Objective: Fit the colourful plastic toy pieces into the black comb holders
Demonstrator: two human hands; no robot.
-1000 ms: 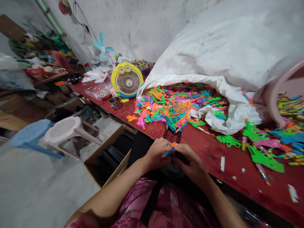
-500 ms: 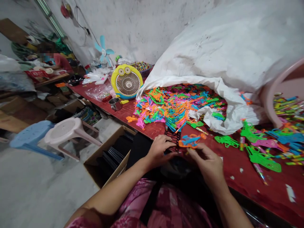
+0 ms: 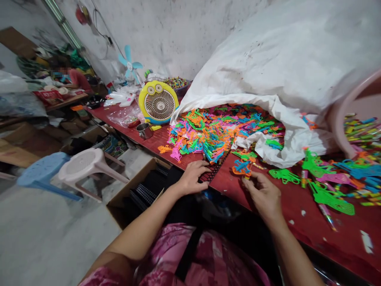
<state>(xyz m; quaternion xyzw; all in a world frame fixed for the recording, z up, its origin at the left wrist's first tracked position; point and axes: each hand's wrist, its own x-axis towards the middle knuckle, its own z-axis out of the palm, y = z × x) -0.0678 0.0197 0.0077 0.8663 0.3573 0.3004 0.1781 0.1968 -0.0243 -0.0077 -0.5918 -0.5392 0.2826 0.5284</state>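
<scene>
My left hand (image 3: 193, 176) is at the front edge of the red table. Its fingers and thumb are around the near end of a black lattice strip (image 3: 214, 171), which runs slantwise toward the pile. To the right, my right hand (image 3: 264, 194) pinches small orange and blue plastic pieces (image 3: 242, 167) just above the tabletop. Their exact shape is hard to make out. Beyond both hands, a heap of bright plastic toy pieces (image 3: 199, 133) spills from a big white sack (image 3: 276, 63).
Green pieces (image 3: 331, 197) and colourful tubes lie at right beside a pink tub (image 3: 342, 119). A yellow fan (image 3: 160, 102) and metal cup (image 3: 145, 130) stand at left. Below is a cardboard box (image 3: 119, 206) of black strips, with stools (image 3: 86, 167) beyond. Another person (image 3: 79, 78) sits far left.
My left hand has shifted slightly left and away from me, and the black strip now lies at a different slant. My right hand has moved right with the orange and blue pieces.
</scene>
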